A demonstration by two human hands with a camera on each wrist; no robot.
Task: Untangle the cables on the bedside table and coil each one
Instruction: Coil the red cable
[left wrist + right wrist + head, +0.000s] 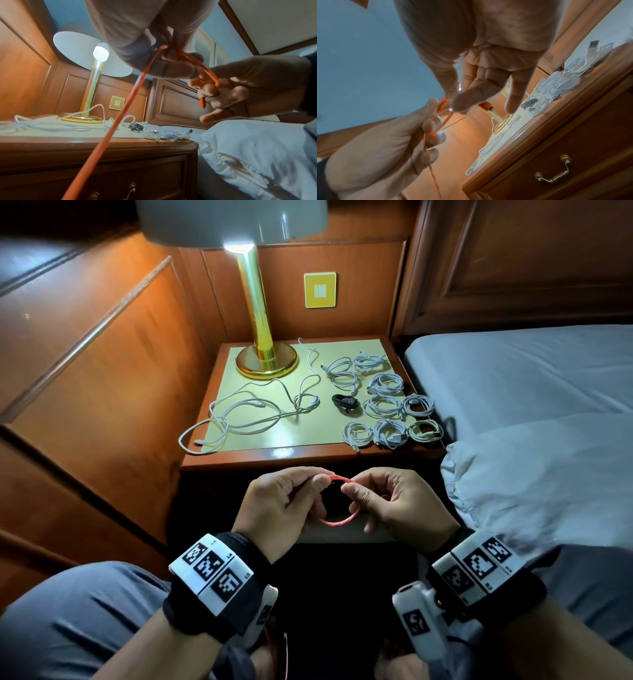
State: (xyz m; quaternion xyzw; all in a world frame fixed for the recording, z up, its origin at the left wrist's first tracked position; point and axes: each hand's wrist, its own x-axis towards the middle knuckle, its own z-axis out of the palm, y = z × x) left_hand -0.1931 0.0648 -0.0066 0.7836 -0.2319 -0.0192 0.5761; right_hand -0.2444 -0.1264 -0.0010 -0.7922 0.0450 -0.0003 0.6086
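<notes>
In front of the bedside table [308,455], both hands hold a red-orange cable [337,521] bent into a small loop. My left hand [308,484] pinches the loop's top left, and the cable's long tail [109,136] hangs down from it. My right hand [358,491] pinches the loop's top right, with the orange plug [202,103] at its fingers. Loose white cables [246,416] sprawl tangled over the table's left half. Several coiled white cables [387,405] and one coiled black cable [346,404] lie in rows on its right half.
A lit brass lamp [263,350] stands at the table's back left. Wood panelling runs along the left, with a yellow wall plate [320,289] behind. A bed with white linen [534,440] borders the right. A drawer with a brass handle [553,175] sits under the tabletop.
</notes>
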